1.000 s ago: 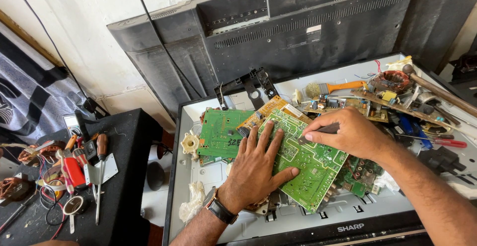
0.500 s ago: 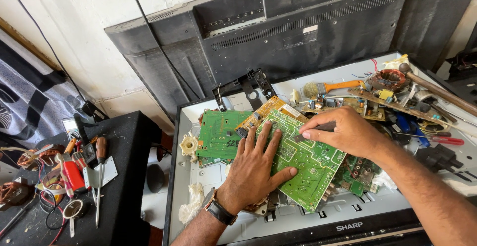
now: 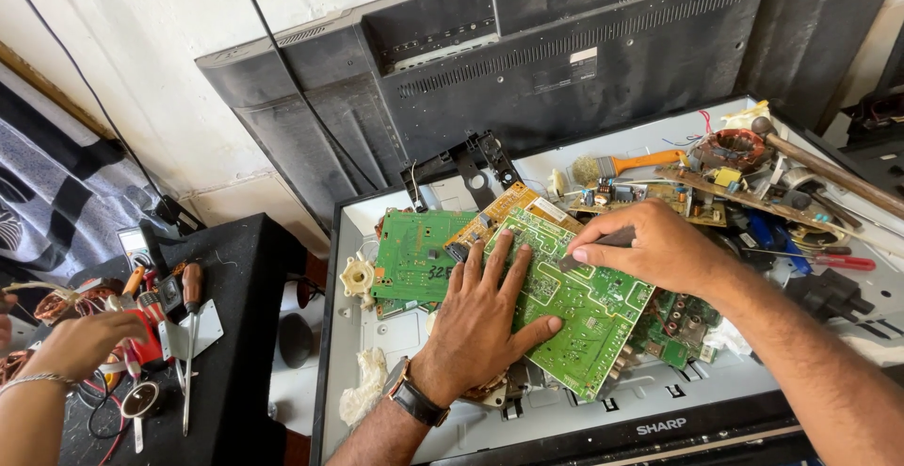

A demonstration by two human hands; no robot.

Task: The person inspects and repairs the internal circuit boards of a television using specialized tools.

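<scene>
Your left hand (image 3: 480, 320) lies flat, fingers spread, on the green circuit board (image 3: 574, 301); your right hand (image 3: 659, 249) pinches a dark tool (image 3: 598, 245) against it.

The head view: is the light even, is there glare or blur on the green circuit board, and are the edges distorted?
Head view: soft, even light; the green circuit board is sharp, without glare, with only a faint shadow under the left hand; the right hand and its dark tool are also in focus; the television back cover bows slightly, a wide-lens distortion.
</scene>
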